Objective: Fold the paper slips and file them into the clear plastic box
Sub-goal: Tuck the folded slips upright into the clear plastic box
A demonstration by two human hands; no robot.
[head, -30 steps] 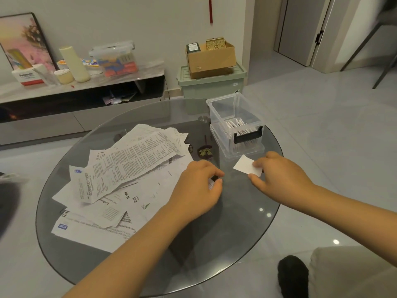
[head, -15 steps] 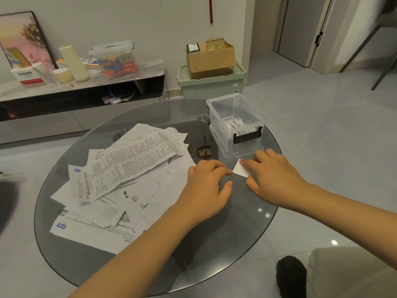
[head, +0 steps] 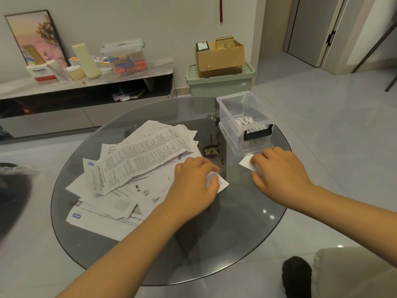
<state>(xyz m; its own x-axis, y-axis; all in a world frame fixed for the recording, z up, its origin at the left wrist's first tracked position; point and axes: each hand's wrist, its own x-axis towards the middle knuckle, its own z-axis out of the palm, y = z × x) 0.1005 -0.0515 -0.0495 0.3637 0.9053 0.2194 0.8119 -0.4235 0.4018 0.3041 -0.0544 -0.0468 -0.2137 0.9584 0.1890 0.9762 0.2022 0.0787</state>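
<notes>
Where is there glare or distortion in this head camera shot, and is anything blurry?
Head view: small bright ceiling-light reflections on the glass table near its front right edge; wide-angle bending tilts the door frame and the framed picture; a dark object at the left edge is smeared; the printed slips and clear box look sharp.

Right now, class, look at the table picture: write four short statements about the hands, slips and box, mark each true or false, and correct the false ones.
1. The clear box has its lid on. False: it is open on top.
2. Folded slips already stand in the box. True.
3. The left hand is empty. False: it holds a small slip.
4. The right hand holds a folded slip just in front of the box. True.
</notes>
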